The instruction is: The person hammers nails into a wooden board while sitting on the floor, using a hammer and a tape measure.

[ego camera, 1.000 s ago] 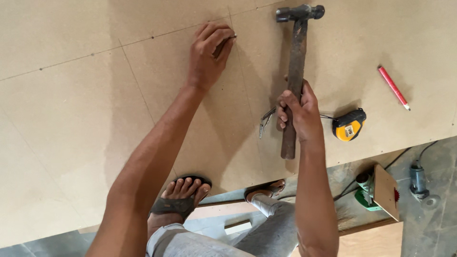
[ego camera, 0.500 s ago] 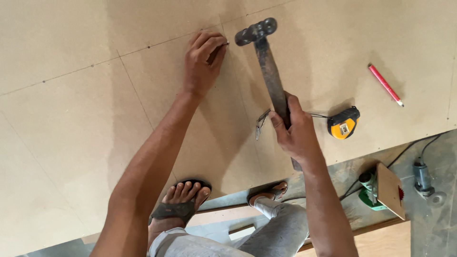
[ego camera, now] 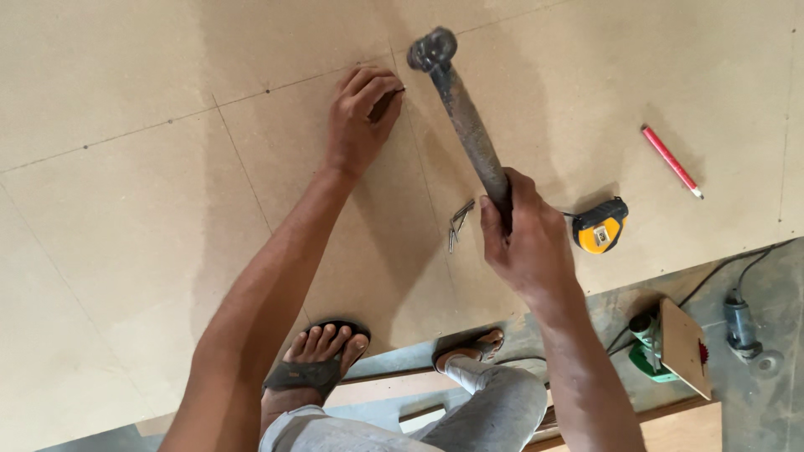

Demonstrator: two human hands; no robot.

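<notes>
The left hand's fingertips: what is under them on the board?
The left hand pinches a small dark nail against the board. Fingers cover its point, so that contact spot stays hidden.

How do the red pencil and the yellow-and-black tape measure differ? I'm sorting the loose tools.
The red pencil is long, thin and a single colour; the yellow-and-black tape measure is a squat, blocky case in two colours. The pencil lies apart from the hands; the tape measure sits beside the right hand. Both rest untouched on the tan board.
</notes>
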